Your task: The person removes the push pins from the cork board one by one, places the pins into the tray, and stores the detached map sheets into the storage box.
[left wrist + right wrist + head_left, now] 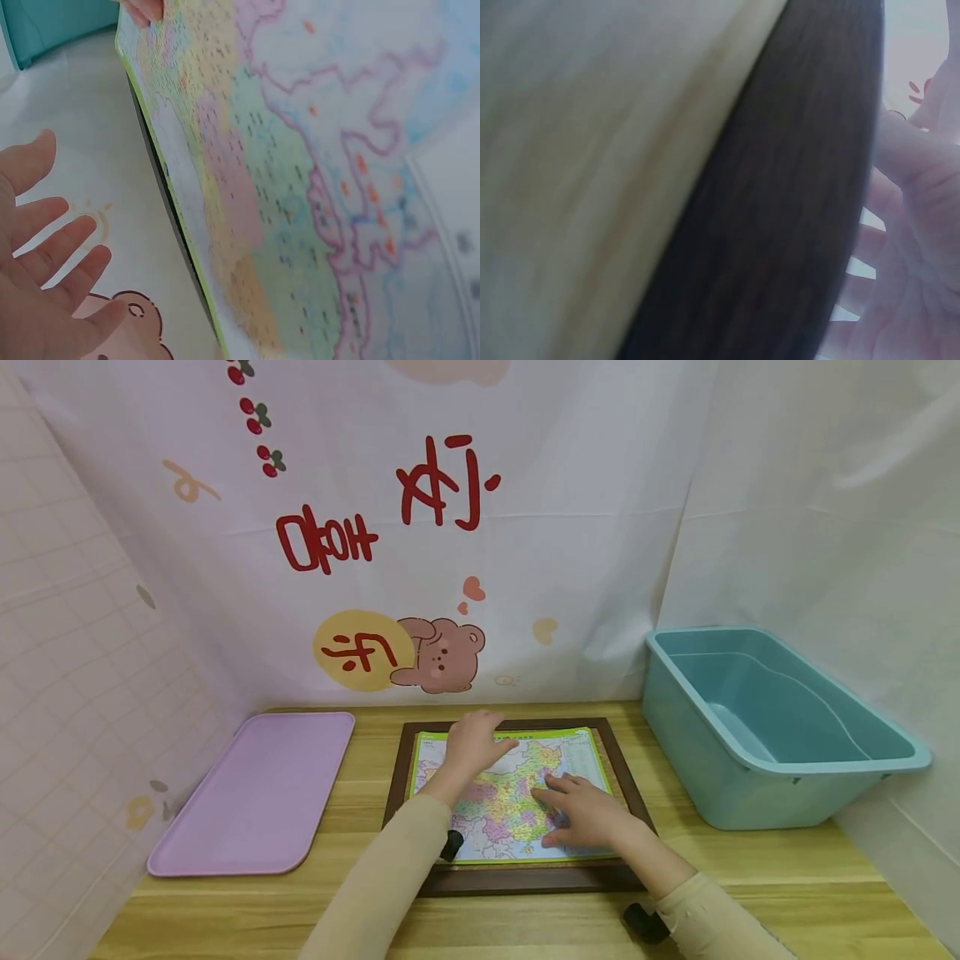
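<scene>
A colourful map with a green border (pixel 498 793) lies inside a dark brown wooden frame (pixel 525 882) on the table. My left hand (pixel 472 745) is over the map's upper part, its fingers spread apart in the left wrist view. Over the map's right side is my right hand (pixel 587 814), with fingers spread and loosely bent. Neither hand grips anything; whether the right fingertips touch the map I cannot tell. In the left wrist view the map (pixel 247 187) fills much of the picture. The frame's dark edge (pixel 765 180) crosses the right wrist view beside the right palm (pixel 922 255).
A pink tray (pixel 258 793) lies on the wooden table (pixel 360 827) to the left. To the right stands a deep light-blue tub (pixel 697 743). A white printed cloth (pixel 570 552) hangs behind the table, and pale walls close both sides.
</scene>
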`<state>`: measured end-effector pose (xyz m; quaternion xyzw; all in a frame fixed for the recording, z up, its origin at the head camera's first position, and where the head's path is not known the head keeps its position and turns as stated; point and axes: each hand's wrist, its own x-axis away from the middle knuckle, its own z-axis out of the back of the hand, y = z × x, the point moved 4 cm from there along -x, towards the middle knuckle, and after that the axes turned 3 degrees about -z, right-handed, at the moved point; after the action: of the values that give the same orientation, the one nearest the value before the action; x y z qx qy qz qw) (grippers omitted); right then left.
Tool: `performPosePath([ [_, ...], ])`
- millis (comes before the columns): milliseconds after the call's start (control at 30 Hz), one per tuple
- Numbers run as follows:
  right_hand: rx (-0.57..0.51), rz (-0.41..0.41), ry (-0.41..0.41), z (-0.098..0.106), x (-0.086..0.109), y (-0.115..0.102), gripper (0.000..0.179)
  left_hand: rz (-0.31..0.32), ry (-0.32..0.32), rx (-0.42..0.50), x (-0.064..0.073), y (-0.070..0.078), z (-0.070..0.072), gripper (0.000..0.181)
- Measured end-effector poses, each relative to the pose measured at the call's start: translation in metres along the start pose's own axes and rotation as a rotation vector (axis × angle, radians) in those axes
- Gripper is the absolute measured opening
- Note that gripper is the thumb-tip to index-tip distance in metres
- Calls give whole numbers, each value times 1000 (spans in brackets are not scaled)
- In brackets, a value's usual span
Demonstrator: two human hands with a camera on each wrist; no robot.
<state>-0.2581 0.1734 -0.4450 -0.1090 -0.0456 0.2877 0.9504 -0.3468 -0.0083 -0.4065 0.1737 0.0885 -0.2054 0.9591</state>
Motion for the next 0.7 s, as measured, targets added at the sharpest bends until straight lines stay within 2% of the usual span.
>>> performPosePath([
  [333, -1, 17, -14, -2, -1, 2, 81, 82, -5, 129, -10, -10, -13, 47],
  [700, -16, 27, -13, 2, 0, 0, 79, 141, 33, 278, -19, -20, -29, 38],
])
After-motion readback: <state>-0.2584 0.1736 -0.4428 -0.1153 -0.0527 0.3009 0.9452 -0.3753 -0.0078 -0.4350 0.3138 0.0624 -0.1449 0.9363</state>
